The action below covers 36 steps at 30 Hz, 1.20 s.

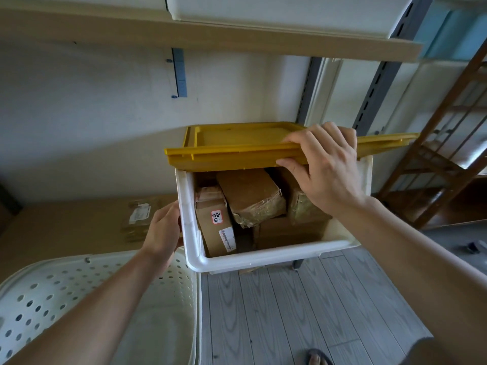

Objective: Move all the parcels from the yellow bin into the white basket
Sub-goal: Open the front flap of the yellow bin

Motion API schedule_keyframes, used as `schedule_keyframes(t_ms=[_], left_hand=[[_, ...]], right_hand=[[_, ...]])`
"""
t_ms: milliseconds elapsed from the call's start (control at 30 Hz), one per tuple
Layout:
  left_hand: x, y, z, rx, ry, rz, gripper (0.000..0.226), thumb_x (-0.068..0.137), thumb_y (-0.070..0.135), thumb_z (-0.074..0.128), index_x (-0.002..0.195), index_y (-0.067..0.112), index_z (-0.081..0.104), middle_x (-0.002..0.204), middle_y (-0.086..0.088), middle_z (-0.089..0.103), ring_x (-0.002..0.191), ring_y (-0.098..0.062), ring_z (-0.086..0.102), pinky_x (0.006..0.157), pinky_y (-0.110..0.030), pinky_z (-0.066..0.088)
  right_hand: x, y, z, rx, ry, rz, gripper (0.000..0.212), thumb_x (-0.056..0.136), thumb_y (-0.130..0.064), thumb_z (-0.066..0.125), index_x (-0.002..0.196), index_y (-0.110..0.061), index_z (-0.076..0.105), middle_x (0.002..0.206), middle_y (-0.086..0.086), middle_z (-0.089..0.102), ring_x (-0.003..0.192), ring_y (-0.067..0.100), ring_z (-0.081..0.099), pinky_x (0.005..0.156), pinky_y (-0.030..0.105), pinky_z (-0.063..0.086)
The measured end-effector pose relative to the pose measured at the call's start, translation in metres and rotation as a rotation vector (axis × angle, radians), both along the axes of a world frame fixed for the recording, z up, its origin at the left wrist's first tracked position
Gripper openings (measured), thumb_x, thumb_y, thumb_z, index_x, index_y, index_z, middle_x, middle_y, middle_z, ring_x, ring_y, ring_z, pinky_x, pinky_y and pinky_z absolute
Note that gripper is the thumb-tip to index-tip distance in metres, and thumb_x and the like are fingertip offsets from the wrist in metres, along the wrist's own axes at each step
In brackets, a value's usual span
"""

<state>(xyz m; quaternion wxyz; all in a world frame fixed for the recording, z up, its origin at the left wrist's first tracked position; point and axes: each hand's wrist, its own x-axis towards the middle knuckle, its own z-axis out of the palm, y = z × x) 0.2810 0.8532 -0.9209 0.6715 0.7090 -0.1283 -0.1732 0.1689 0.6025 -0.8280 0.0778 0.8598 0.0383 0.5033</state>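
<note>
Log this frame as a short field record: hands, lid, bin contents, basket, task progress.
left hand: holds the left wall of the bin
right hand: grips the front edge of the yellow lid, raised above the bin
bin contents: several brown parcels, one with a red-bordered sticker
white basket: lower left, perforated, no parcel visible inside
loose parcel: on the surface left of the bin
task progress: no parcel lifted yet
</note>
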Motion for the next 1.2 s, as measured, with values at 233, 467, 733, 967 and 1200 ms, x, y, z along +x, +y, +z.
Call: schedule_keyframes(t_ms=[233,467,733,967,1200], left_hand=[[0.002,-0.004,-0.013,0.031,-0.144,0.166,0.053,0.11,0.047,0.024,0.073,0.012,0.04,0.066,-0.005,0.042,0.063,-0.016,0.038,0.065,-0.036,0.033],[0.0,-0.002,-0.013,0.266,-0.67,0.177,0.05,0.111,0.035,0.024,0.063,0.022,0.026,0.051,0.012,0.027,0.043,-0.008,0.033,0.046,-0.023,0.02],[0.001,-0.002,-0.014,0.267,-0.694,0.153,0.047,0.107,0.036,0.026,0.063,0.02,0.027,0.051,0.01,0.028,0.044,-0.009,0.025,0.044,-0.021,0.027],[0.001,-0.001,-0.014,0.341,-0.682,0.144,0.05,0.111,0.028,0.028,0.061,0.017,0.027,0.051,0.003,0.029,0.047,-0.012,0.025,0.045,-0.021,0.03],[0.001,0.001,-0.011,0.432,-0.676,0.136,0.053,0.11,0.029,0.028,0.06,0.015,0.028,0.049,-0.001,0.032,0.047,-0.016,0.031,0.045,-0.025,0.02]], right_hand=[[0.014,-0.011,0.025,0.021,0.172,-0.002,0.043,0.095,-0.046,0.066,0.115,-0.008,0.064,0.106,0.009,0.067,0.097,0.031,0.059,0.09,0.041,0.035],[0.035,-0.022,0.053,0.057,0.37,-0.005,0.056,0.097,-0.053,0.061,0.134,-0.011,0.055,0.125,0.008,0.064,0.113,0.031,0.057,0.099,0.045,0.035],[0.034,-0.024,0.049,0.03,0.352,0.007,0.057,0.097,-0.056,0.056,0.132,-0.011,0.056,0.121,0.009,0.065,0.109,0.031,0.058,0.096,0.045,0.037],[0.033,-0.025,0.043,-0.037,0.315,0.0,0.06,0.094,-0.054,0.064,0.131,-0.008,0.054,0.118,0.012,0.063,0.104,0.034,0.057,0.092,0.046,0.038],[0.045,-0.022,0.034,-0.122,0.112,-0.078,0.068,0.092,-0.068,0.059,0.116,-0.005,0.06,0.103,0.014,0.064,0.091,0.034,0.06,0.081,0.044,0.043]])
